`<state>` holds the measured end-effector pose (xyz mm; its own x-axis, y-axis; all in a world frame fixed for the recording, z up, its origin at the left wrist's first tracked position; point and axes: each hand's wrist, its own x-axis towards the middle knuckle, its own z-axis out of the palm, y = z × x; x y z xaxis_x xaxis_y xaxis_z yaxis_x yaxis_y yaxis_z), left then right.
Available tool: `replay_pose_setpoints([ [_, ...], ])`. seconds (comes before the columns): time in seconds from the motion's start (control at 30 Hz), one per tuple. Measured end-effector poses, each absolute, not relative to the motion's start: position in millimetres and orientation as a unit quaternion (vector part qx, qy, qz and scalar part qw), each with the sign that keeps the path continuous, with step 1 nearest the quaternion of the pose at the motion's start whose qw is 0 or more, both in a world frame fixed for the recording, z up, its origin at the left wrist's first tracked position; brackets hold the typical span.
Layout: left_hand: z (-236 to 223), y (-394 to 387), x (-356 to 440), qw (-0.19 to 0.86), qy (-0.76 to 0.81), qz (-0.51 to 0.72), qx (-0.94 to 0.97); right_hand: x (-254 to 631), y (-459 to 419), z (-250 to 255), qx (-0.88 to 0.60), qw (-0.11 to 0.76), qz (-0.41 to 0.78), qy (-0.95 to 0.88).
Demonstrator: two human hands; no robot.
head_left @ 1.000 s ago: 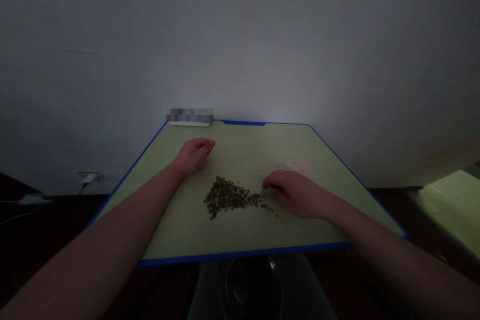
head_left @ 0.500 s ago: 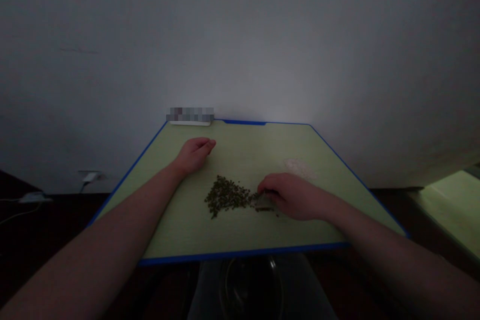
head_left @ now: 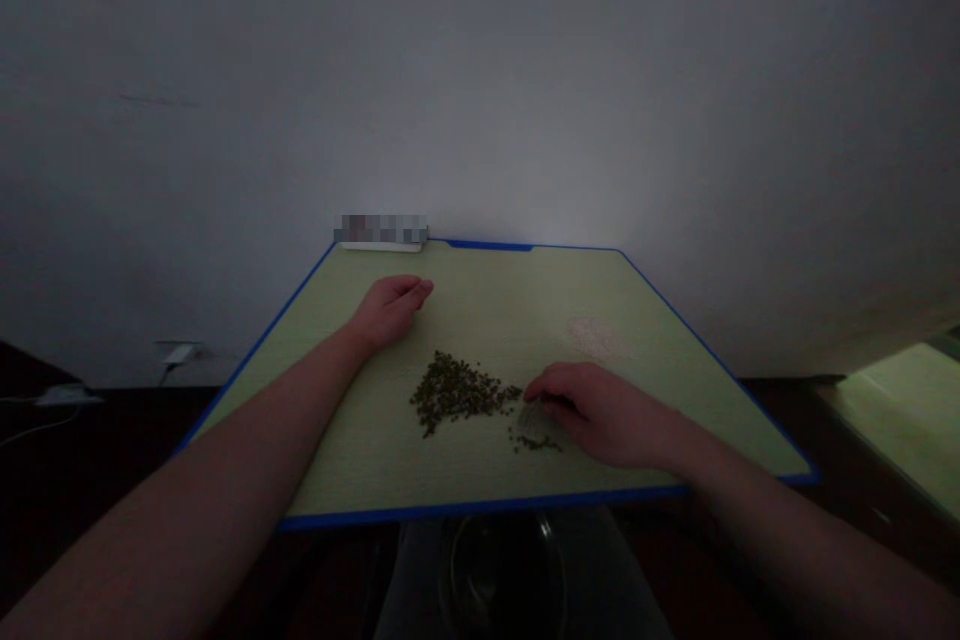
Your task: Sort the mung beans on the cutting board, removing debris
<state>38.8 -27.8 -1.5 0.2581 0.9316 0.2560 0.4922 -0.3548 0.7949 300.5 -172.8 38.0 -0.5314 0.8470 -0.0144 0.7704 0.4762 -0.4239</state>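
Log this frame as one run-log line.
left hand: resting, open | right hand: pinching small translucent flat piece | beside dark green seed pile | on pale green blue-edged board

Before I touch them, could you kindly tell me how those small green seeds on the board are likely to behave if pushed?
The small green seeds look hard and separate, so they will probably roll and scatter easily. A few lying apart by the right hand suggest they do not cling together.
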Motion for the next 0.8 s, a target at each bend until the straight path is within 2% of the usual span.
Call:
replay_pose_setpoints([
  [0.4, -2, -28, 39, 0.307, 0.486, 0.364, 0.733, 286, -178, 32, -0.501, 0.137, 0.178, -0.836],
  [0.8, -1, -28, 39, 0.298, 0.482, 0.367, 0.738, 302, -180, 31, -0.606, 0.095, 0.074, -0.786],
])
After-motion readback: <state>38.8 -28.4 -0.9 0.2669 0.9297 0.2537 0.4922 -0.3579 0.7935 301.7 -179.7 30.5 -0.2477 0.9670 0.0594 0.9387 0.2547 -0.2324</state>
